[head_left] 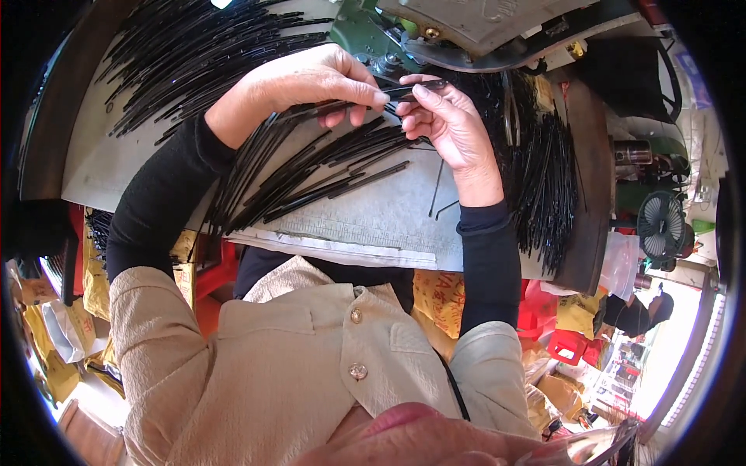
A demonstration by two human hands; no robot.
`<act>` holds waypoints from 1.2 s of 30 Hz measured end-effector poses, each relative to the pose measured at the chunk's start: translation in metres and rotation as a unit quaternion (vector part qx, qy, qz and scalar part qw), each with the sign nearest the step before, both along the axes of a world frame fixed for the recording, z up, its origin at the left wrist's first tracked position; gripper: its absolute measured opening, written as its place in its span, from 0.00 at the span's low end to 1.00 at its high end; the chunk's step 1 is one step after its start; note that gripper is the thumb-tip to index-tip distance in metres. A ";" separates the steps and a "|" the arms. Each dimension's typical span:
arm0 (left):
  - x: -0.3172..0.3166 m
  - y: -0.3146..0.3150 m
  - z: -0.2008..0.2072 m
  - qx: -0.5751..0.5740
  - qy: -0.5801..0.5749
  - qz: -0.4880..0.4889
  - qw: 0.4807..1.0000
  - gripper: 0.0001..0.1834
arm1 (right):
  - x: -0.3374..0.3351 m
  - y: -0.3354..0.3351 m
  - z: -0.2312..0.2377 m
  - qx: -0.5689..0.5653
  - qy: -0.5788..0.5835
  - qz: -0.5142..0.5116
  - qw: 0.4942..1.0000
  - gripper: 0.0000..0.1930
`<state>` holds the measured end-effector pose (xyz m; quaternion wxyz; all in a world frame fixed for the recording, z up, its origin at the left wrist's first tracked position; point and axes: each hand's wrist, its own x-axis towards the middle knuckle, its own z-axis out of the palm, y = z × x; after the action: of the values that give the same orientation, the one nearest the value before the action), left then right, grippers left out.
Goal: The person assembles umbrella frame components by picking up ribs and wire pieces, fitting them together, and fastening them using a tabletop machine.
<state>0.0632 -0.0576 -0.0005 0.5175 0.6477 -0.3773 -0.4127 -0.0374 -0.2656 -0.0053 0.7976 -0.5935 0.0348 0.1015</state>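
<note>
My left hand reaches over the table from the left. Its thumb and fingers pinch a thin black rod. At the rod's other end, my right hand grips it between thumb and forefinger, the other fingers curled. More than one rod may be in the grip; the fingers partly cover it. Below both hands, a loose bundle of similar black rods lies slantwise on the grey metal tabletop. Two thin bent pieces lie beneath my right wrist.
A large heap of black rods covers the table's far left. Another heap hangs over the right side. Just beyond my hands stands a green machine with a metal plate. A white strip runs along the near edge. A fan stands at right.
</note>
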 end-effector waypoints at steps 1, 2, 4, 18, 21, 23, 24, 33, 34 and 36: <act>0.001 0.001 0.002 0.002 -0.005 0.017 1.000 0.17 | 0.000 -0.001 -0.001 -0.001 -0.001 0.000 1.000 0.13; 0.002 0.002 0.003 0.004 -0.011 0.034 0.999 0.19 | 0.000 -0.003 -0.002 0.012 -0.005 -0.020 1.000 0.13; 0.010 0.008 0.008 0.025 -0.054 0.060 0.996 0.20 | 0.001 -0.006 -0.003 0.022 -0.014 -0.039 0.999 0.12; 0.021 0.006 -0.006 -0.060 -0.021 0.118 0.991 0.16 | 0.001 0.000 -0.002 0.054 -0.043 -0.138 0.988 0.10; 0.019 0.004 -0.004 -0.055 -0.042 0.126 0.990 0.16 | 0.002 0.000 -0.001 0.047 -0.046 -0.145 0.987 0.10; 0.018 0.003 -0.004 -0.072 -0.043 0.133 0.988 0.16 | 0.002 0.001 -0.001 0.046 -0.049 -0.146 0.987 0.10; 0.019 0.003 -0.004 -0.072 -0.044 0.133 0.987 0.16 | 0.002 0.001 0.000 0.045 -0.051 -0.148 0.987 0.10; 0.022 -0.003 -0.001 -0.049 -0.058 0.164 0.983 0.17 | 0.011 -0.005 -0.002 0.049 -0.073 -0.144 0.986 0.09; 0.023 -0.004 -0.003 -0.048 -0.055 0.173 0.982 0.17 | 0.012 -0.006 -0.003 0.048 -0.073 -0.144 0.986 0.09; 0.025 -0.007 -0.005 -0.048 -0.052 0.181 0.981 0.17 | 0.014 -0.007 -0.005 0.042 -0.077 -0.154 0.984 0.10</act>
<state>0.0881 -0.0648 -0.0058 0.5938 0.7004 -0.2997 -0.2590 -0.0237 -0.2730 -0.0103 0.8280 -0.5534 0.0601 -0.0670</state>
